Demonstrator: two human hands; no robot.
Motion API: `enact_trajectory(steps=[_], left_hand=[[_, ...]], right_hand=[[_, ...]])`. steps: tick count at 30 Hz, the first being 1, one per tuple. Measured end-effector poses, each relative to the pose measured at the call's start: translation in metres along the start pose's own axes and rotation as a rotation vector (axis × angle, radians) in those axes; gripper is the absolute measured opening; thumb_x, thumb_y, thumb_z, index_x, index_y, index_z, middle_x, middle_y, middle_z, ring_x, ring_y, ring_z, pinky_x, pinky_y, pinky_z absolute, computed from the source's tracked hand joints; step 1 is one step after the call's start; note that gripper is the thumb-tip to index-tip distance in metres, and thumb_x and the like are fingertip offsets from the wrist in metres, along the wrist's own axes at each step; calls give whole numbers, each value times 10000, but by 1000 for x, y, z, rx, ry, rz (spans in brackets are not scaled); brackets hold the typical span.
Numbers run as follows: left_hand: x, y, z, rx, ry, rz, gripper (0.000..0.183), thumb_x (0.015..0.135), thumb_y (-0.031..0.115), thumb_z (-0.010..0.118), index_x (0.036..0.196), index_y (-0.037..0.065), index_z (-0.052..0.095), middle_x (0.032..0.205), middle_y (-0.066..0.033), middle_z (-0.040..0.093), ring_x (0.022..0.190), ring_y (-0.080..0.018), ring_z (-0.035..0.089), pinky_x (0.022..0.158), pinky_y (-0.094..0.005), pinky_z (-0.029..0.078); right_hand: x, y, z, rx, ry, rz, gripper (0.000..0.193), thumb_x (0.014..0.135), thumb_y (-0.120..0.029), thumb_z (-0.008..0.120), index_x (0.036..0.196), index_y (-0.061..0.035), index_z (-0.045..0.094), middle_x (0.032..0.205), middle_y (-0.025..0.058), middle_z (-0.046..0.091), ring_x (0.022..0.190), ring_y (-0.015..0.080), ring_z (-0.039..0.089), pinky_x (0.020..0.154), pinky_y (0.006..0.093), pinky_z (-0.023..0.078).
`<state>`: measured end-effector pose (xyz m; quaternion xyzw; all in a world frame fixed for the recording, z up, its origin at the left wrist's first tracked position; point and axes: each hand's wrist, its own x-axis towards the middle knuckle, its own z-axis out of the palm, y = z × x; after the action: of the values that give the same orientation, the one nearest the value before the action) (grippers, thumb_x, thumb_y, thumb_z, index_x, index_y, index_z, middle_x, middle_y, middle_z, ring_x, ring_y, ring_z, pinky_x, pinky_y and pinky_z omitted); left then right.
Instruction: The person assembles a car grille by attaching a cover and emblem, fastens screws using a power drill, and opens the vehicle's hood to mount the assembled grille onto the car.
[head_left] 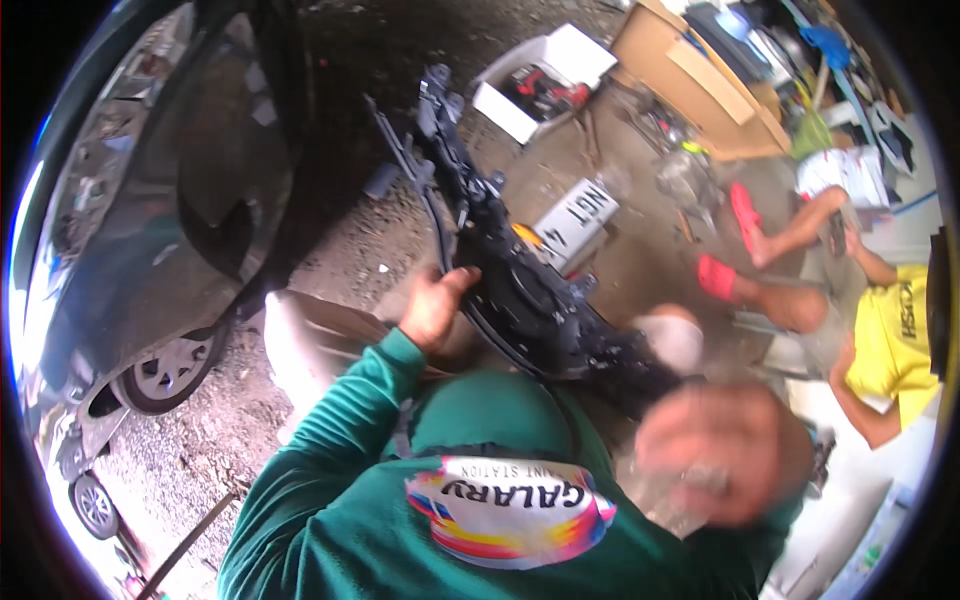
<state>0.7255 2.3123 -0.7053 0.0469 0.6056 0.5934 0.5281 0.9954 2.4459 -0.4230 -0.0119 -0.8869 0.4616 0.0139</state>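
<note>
A long black plastic car part [520, 290] with brackets and a thin curved strip along one side slants across my lap, its narrow end pointing away from me. My left hand [435, 305] is closed round its left edge, with the thumb on top. Near the part's close right end, my right hand [715, 450] is raised and smeared by motion. Its fingers cannot be made out, nor whether they hold anything. A small yellow-orange piece [527, 235] shows at the part's right edge.
On the left stands a dark car [215, 170] with a wheel [170, 375]. Ahead lie a white box [575, 50] holding red-and-black tools, a licence plate [580, 220] and a cardboard box [690, 80]. A person in a yellow shirt [885, 340] sits at right.
</note>
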Motion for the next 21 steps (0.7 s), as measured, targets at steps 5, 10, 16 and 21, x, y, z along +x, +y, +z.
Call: enact_trajectory(steps=[5,10,16,21], left_hand=[[37,-38,-21,-151,-54,15,351,982,135,707,1231,-112,696,1141,-134,762,1012,-225,718,931,-354,570],[49,-39,-24,-212,7,27,338,992,162,690,1199,-104,700,1171,-136,761,1090,-223,702,976,-357,536],[59,2,-85,246,190,320,399,1068,268,591,1272,-36,750,1297,-132,761,1222,-239,677,1134,-380,468],[82,57,-148,195,79,464,289,1031,95,630,1290,-16,693,1253,-96,716,1135,-237,682,1041,-378,544]], right_hand=[[44,-120,-8,-530,-421,-38,282,868,-220,690,1100,-60,703,1012,74,709,817,215,681,685,373,560],[66,-121,14,-1314,-702,-53,364,1084,-407,563,942,-119,736,1001,57,668,920,199,623,727,334,506],[97,3,48,-700,-189,10,165,841,-197,699,857,-42,753,850,162,730,643,298,685,577,463,552],[233,199,-85,-808,-231,188,233,800,-205,718,913,-17,798,867,238,751,784,437,731,692,547,592]])
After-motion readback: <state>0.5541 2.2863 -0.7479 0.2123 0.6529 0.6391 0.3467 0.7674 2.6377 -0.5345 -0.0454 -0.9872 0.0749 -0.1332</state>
